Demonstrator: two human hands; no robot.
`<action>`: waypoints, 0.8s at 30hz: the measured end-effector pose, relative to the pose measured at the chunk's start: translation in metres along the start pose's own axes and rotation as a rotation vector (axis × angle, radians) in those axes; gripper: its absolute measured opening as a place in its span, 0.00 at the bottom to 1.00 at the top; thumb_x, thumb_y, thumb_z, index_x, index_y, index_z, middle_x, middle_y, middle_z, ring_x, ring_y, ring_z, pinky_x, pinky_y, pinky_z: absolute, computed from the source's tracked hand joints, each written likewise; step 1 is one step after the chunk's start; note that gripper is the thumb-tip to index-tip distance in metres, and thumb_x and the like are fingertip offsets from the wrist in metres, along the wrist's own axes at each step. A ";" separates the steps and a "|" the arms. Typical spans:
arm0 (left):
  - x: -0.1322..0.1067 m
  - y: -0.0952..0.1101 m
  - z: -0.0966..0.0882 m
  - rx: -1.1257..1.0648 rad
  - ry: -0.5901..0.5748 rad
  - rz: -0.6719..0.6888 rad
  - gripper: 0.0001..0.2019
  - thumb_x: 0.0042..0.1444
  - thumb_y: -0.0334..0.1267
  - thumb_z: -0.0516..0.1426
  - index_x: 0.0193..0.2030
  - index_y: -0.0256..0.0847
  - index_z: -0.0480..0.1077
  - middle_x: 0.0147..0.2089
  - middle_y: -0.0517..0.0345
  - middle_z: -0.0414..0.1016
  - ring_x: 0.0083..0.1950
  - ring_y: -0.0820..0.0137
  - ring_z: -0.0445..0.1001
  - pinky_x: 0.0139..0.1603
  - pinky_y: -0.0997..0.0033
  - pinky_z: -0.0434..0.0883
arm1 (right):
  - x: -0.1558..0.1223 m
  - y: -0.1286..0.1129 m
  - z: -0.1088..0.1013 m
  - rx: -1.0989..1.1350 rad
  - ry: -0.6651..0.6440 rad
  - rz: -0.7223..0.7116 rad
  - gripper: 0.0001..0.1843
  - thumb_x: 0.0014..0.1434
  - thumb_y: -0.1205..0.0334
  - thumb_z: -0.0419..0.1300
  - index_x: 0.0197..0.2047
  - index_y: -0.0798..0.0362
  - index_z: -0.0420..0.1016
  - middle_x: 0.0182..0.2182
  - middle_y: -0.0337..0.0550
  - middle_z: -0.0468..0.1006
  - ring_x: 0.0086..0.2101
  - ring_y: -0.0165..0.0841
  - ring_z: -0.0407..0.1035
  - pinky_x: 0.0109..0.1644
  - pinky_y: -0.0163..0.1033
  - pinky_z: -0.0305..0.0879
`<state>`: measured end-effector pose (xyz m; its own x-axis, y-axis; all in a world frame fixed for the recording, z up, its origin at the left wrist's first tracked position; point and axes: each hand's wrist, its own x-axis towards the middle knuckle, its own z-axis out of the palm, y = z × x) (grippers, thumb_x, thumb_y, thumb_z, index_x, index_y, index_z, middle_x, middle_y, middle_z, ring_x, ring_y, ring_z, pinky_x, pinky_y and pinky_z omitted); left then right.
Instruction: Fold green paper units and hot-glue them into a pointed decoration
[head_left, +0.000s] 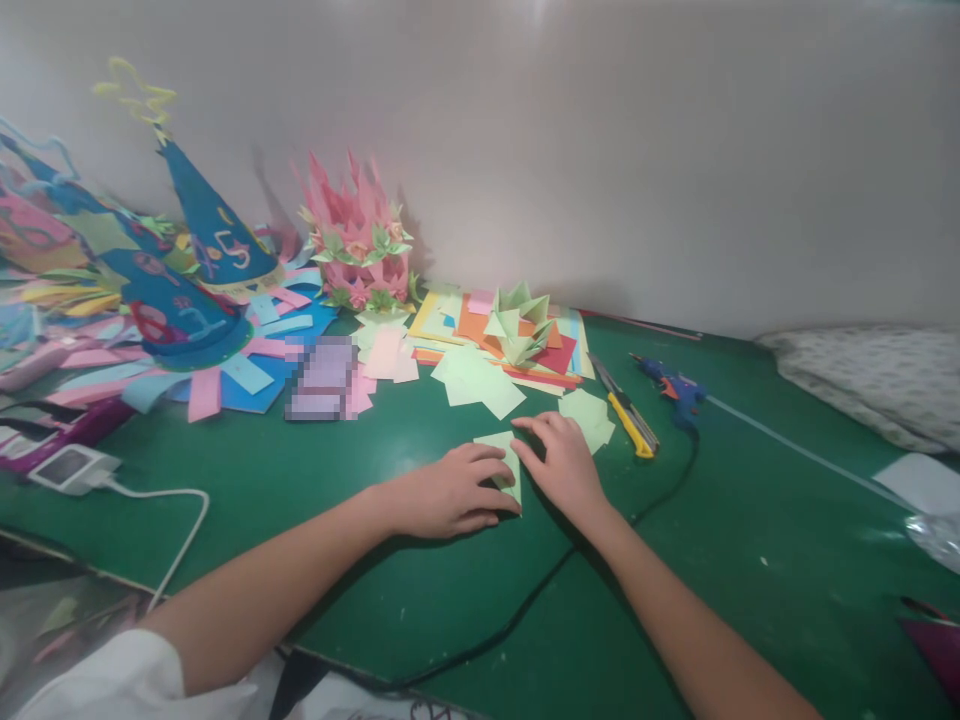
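A small light green paper square [513, 468] lies on the green table in front of me. Over its left part rests my left hand [457, 488], fingers spread and pressing it against the tabletop. My right hand [561, 462] touches the paper's right edge with thumb and fingers apart. Just beyond are loose light green paper pieces [480, 380], with more green squares [589, 418] beside my right hand. A folded green paper crown [519, 325] sits on a stack of coloured paper [427, 322].
To the right lie a yellow utility knife [634, 425] and a blue glue gun [671, 388], its dark cord crossing the table. Blue cone hats [214, 220] and a pink paper crown [360, 235] stand at the left. A white charger [71, 470] with a cable lies near left.
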<state>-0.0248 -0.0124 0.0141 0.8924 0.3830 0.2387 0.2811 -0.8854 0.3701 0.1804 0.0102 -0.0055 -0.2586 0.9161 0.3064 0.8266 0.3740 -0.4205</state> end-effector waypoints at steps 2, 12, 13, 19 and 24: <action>0.000 0.000 0.001 -0.006 -0.004 -0.007 0.14 0.61 0.38 0.51 0.54 0.44 0.65 0.51 0.49 0.68 0.60 0.59 0.59 0.61 0.58 0.58 | 0.001 -0.001 0.000 0.026 -0.023 -0.011 0.07 0.57 0.62 0.55 0.38 0.51 0.72 0.35 0.45 0.72 0.38 0.39 0.64 0.43 0.44 0.60; 0.004 0.003 0.004 0.002 0.029 -0.041 0.16 0.61 0.40 0.52 0.54 0.40 0.63 0.51 0.47 0.69 0.58 0.60 0.61 0.60 0.58 0.60 | -0.005 -0.011 -0.002 0.198 -0.023 0.011 0.08 0.60 0.61 0.52 0.39 0.50 0.70 0.30 0.40 0.76 0.32 0.34 0.68 0.36 0.38 0.62; 0.004 0.003 0.004 0.010 0.034 -0.047 0.16 0.61 0.40 0.52 0.54 0.40 0.63 0.51 0.47 0.68 0.58 0.60 0.62 0.59 0.58 0.61 | -0.006 -0.010 -0.002 0.218 -0.030 0.029 0.09 0.59 0.61 0.52 0.41 0.50 0.71 0.31 0.40 0.76 0.32 0.34 0.69 0.36 0.38 0.63; 0.003 0.003 0.004 0.037 0.028 -0.072 0.15 0.60 0.40 0.52 0.53 0.41 0.65 0.55 0.46 0.65 0.60 0.59 0.60 0.61 0.57 0.60 | -0.010 -0.006 -0.004 0.218 -0.059 0.048 0.10 0.57 0.63 0.54 0.41 0.50 0.73 0.29 0.40 0.76 0.30 0.34 0.69 0.36 0.39 0.64; 0.004 0.003 0.004 0.044 0.000 -0.068 0.16 0.61 0.41 0.51 0.54 0.40 0.64 0.56 0.47 0.65 0.61 0.60 0.58 0.63 0.58 0.58 | -0.011 -0.007 -0.007 0.205 -0.079 0.038 0.08 0.58 0.63 0.54 0.39 0.50 0.73 0.30 0.40 0.75 0.32 0.34 0.68 0.36 0.38 0.63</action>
<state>-0.0194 -0.0150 0.0130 0.8709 0.4423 0.2142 0.3561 -0.8684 0.3452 0.1806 -0.0036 -0.0001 -0.2746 0.9354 0.2226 0.7196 0.3535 -0.5977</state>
